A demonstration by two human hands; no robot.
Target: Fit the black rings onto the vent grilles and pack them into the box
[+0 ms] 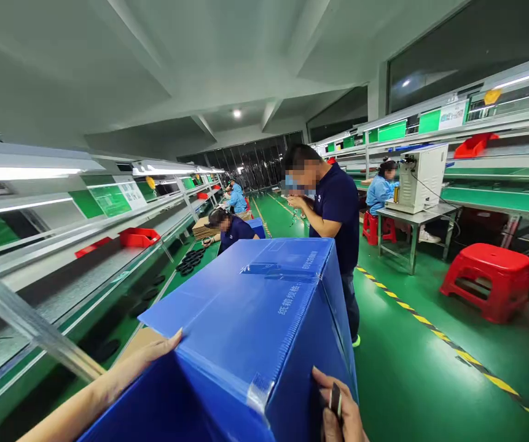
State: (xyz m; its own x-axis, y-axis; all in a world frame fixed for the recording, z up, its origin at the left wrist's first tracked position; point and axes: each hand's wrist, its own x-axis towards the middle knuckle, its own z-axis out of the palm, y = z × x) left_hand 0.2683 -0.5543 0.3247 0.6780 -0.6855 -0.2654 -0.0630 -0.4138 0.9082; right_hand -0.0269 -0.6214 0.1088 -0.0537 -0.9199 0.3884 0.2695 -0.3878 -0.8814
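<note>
A large blue corrugated box (246,301) with printed lettering and clear tape at its edges fills the lower middle of the head view. My left hand (165,348) grips its near left edge, thumb on top and the other fingers hidden underneath. Against the right side of the box is my right hand (344,411), its fingers closed around a small dark object (335,400) with a pale edge, whose kind I cannot make out. A blue flap hangs open at the near end, below my left forearm.
A person in a dark shirt (338,202) stands just beyond the box; another (236,232) bends low at its left. Workbenches with red bins (139,237) line the left. At right are a red stool (488,279), a metal table (418,215) with a machine, and yellow-black floor tape (423,319).
</note>
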